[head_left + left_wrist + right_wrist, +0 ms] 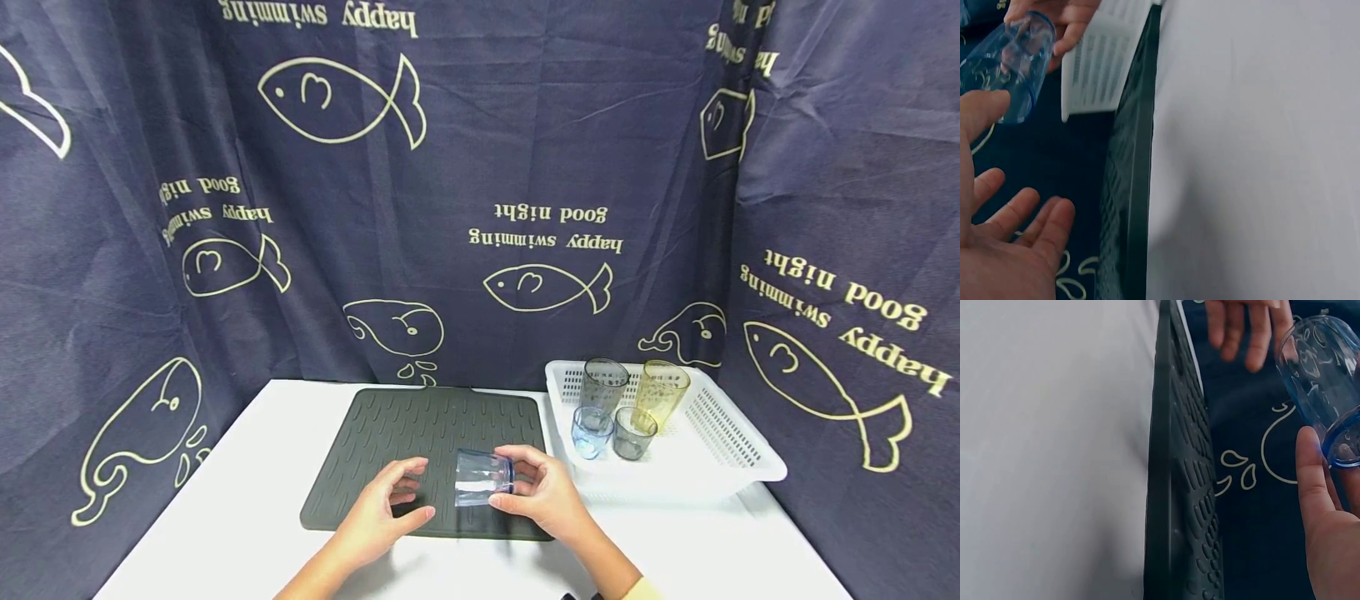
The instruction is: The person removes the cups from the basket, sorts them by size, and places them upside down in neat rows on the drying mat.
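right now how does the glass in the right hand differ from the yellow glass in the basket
The held glass has a blue tint, while the yellow glass is tinted yellow. The held glass is turned on its side in the right hand; the yellow glass stands mouth up in the white basket. Both are see-through.
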Motion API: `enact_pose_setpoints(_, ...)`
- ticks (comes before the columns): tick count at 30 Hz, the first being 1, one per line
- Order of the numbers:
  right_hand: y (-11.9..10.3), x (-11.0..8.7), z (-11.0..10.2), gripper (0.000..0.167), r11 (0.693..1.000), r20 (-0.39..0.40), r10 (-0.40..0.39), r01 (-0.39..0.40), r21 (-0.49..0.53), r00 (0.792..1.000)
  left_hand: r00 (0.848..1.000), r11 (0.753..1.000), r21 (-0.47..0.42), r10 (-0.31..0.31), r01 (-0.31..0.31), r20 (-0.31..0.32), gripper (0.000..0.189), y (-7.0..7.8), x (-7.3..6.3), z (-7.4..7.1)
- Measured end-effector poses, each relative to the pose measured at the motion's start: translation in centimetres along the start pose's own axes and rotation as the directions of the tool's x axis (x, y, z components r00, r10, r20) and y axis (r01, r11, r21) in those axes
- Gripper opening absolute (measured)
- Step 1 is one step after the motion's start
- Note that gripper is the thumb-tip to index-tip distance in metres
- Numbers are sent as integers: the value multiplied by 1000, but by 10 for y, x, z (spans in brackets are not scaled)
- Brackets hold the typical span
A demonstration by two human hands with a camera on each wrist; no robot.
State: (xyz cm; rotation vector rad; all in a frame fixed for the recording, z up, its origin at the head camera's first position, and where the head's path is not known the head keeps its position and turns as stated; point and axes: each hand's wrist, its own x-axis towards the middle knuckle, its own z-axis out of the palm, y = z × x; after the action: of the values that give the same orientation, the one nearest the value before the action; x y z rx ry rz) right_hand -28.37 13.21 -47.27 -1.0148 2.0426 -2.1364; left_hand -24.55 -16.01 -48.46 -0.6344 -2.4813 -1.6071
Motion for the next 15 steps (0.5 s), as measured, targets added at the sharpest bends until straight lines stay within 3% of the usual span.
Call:
enact_pose_setpoints(7, 0, 6, 3, 66, 1000, -20, 17, -17, -1, 1000, 988, 985, 111, -121, 131, -94, 61, -12, -7, -23)
enact_pose_setpoints(10, 0, 9, 3, 66, 999, -33, 37, -37, -2, 999, 985, 972, 186, -125, 146, -123, 64, -18, -11, -34)
enact_pose_setpoints(15, 1, 15, 2, 67, 998, -49, 61, -61, -2, 997, 979, 907, 373, -162, 198, -126, 70, -28, -19, -54)
